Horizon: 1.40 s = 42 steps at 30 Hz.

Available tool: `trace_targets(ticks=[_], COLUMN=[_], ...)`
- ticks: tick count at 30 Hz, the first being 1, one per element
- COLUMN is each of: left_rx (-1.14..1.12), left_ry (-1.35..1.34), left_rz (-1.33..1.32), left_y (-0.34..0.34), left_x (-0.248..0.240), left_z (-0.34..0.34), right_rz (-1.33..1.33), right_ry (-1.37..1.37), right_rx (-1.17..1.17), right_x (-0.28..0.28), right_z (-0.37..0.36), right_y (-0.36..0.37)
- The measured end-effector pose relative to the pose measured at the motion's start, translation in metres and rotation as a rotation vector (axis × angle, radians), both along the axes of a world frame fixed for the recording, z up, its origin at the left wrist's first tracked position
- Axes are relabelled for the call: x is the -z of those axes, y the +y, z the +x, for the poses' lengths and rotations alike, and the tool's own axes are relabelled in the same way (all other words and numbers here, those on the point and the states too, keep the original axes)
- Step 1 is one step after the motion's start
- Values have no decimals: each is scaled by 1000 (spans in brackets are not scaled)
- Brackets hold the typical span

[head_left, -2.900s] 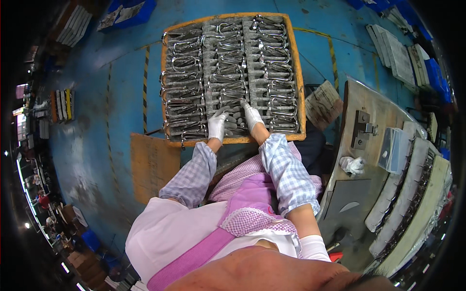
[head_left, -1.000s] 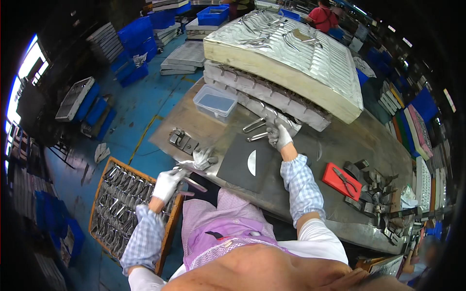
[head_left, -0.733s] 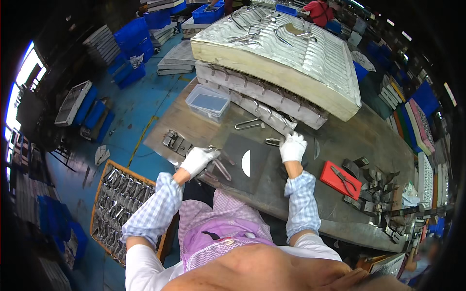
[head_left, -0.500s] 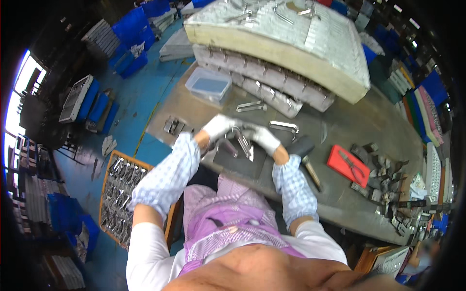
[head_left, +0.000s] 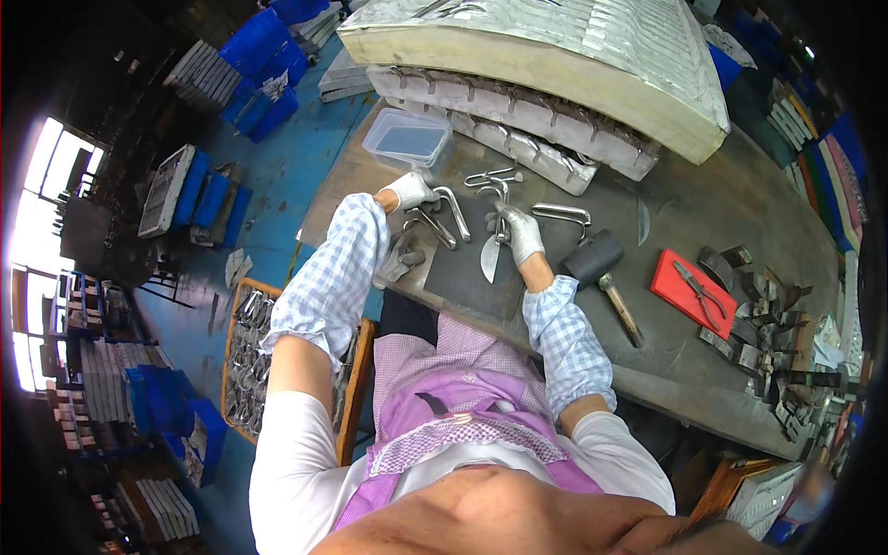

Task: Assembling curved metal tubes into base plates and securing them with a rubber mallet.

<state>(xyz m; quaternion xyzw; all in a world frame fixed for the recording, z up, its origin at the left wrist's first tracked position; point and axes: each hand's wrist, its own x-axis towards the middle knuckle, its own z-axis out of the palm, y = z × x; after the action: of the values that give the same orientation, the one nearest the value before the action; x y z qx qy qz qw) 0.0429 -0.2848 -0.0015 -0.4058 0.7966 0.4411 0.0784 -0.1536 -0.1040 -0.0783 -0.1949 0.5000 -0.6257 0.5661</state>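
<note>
My left hand, in a white glove with greyed fingertips, is closed on a bent shiny metal piece above the left part of the bench. Close under it lies another bent metal piece. My right hand, also gloved, grips a shiny metal piece with a broad pointed blade toward me and a curved end away from me. Its fingers partly cover the middle of that piece. Beyond the right hand lies a metal frame piece; to its right rests a bent metal piece.
A black mallet and pliers on a red block lie to the right, with dark metal blocks beyond. A clear plastic box and stacked white foam trays stand at the back. A tray of metal parts sits lower left.
My hands were close together over the metal pieces and have moved apart. The left has drawn away to the left with a bent piece, the right to the right with the bladed piece.
</note>
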Motion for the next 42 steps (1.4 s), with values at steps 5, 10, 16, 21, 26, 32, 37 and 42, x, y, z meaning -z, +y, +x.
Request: trace_targets(ticks=[5, 10, 16, 21, 26, 32, 37, 42], left_rx=[-109, -165, -425, -671, -830, -537, -322, -652], left_ry=[181, 101, 518, 806, 658, 63, 357, 487], left_rz=[-52, -578, -541, 289, 556, -411, -462, 633], left_y=[8, 6, 117, 220, 230, 246, 233, 219], left_x=[-3, 23, -8, 22, 19, 38, 16, 42], left_z=[-28, -15, -4, -3, 28, 77, 81, 39], right_rz=[-18, -68, -88, -91, -237, 348, 684, 273], right_ry=[-13, -19, 172, 675, 965, 2015, 1406, 93], right_rx=[30, -27, -42, -87, -38, 328, 147, -110], right_x=[5, -6, -38, -46, -74, 7, -22, -117], right_z=[-9, -1, 4, 60, 9, -72, -83, -2], right_y=[8, 13, 51, 90, 140, 210, 172, 150])
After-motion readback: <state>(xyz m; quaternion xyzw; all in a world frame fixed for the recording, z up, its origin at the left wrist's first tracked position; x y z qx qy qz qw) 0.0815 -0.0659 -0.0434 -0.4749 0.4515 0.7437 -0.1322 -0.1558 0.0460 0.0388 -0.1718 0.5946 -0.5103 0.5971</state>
